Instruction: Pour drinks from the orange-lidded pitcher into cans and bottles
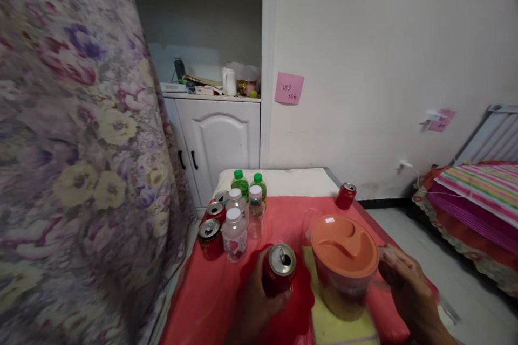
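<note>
My left hand [259, 302] is wrapped round an opened red can [280, 269], held upright over a red scalloped mat [301, 302]. To its right a clear container with an orange lid [343, 245] stands on a yellow cloth [324, 329]. My right hand [404, 275] is beside the container's right side, slightly blurred; its fingers look bent near the lid's edge, and whether they grip anything cannot be made out. Left of the held can stand several clear bottles with white caps [234, 237] and several opened cans [210, 237].
Two green-capped bottles [239, 183] stand behind the clear ones. Another red can [346, 195] is at the table's back right. A floral curtain [81, 145] hangs at left, and a bed [481, 199] stands at right beyond the red-covered table [283, 215].
</note>
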`<state>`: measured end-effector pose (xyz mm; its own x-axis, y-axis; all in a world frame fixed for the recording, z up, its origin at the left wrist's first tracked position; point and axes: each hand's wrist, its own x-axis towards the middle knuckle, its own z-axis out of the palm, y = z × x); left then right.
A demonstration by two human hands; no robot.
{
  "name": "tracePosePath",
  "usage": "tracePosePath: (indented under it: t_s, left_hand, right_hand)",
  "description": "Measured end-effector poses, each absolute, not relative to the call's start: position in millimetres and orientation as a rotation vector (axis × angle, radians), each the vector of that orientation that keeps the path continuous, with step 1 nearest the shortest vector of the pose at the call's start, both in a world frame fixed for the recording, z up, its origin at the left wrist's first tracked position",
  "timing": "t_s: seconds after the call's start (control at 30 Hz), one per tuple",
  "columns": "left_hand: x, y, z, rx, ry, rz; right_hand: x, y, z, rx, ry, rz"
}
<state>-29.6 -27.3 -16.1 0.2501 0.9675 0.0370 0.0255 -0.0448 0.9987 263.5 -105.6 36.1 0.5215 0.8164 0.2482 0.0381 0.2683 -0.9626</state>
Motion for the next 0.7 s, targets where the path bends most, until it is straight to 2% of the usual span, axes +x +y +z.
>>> tracePosePath:
  t_s: [0.37, 0.7]
  left_hand:
    - [-30.1, -29.9, -10.8, 1.347, 1.052, 0.991]
    - [-30.2, -31.5, -13.6, 1.313, 0.966, 1.044]
  right_hand:
    - [268.5, -105.5, 28.6, -1.157, -0.889, 0.692]
    - [261.9, -115.4, 55.8, -1.181, -0.926, 0.664]
